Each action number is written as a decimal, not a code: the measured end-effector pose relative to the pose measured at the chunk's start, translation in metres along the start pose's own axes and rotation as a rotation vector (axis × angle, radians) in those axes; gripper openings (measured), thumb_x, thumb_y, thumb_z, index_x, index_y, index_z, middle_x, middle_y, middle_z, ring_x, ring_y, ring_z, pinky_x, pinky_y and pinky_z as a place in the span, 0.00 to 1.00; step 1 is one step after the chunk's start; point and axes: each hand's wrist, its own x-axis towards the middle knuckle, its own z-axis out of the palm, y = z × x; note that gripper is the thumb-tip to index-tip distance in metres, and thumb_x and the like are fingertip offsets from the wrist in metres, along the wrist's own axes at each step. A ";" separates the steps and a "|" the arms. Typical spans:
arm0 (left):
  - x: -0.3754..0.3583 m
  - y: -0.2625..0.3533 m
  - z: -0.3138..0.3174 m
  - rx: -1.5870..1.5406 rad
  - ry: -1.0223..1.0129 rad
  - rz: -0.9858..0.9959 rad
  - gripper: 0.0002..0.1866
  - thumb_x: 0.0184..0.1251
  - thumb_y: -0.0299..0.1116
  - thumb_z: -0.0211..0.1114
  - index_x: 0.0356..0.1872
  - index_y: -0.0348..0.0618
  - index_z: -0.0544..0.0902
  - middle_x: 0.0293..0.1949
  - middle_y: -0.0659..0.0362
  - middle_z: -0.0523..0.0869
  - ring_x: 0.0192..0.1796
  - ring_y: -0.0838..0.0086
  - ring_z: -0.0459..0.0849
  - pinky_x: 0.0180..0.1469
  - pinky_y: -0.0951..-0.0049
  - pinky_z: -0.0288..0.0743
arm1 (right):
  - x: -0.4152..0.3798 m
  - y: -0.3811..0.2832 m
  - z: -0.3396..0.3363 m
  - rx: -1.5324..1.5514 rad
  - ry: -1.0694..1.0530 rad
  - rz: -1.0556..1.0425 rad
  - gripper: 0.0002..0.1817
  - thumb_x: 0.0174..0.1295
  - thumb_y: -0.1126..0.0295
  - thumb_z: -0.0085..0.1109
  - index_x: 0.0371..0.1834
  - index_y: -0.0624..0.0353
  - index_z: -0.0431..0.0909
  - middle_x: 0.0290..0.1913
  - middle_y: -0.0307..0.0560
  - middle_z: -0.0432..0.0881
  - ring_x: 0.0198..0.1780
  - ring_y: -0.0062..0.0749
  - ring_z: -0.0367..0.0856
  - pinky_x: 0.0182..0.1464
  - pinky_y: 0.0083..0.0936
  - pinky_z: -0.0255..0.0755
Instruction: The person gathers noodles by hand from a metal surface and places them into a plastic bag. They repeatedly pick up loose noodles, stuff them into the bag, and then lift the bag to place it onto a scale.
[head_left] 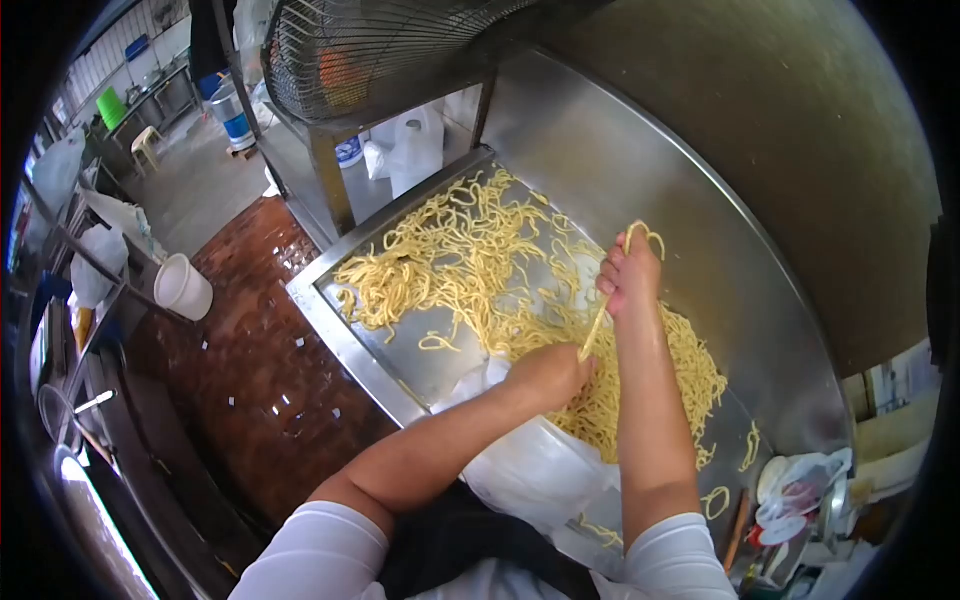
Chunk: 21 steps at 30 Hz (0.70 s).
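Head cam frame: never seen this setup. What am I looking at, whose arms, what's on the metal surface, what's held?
There is one picture, from a camera worn on a person's head, looking down, with fisheye bending at the edges. The two bare arms are the wearer's own. The right hand is raised and pinches a few strands of yellow noodles, which are spread over a steel tray table. The left hand is low in the noodle pile beside a white plastic bag. A wire fan guard is above, and a white bucket stands on the floor.
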 end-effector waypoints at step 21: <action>-0.053 -0.030 0.045 0.368 0.094 0.311 0.18 0.68 0.32 0.58 0.58 0.46 0.79 0.62 0.47 0.78 0.65 0.57 0.74 0.65 0.62 0.69 | 0.022 0.131 0.031 -0.795 -0.588 -0.003 0.22 0.59 0.64 0.66 0.56 0.62 0.80 0.48 0.47 0.84 0.47 0.33 0.82 0.50 0.28 0.75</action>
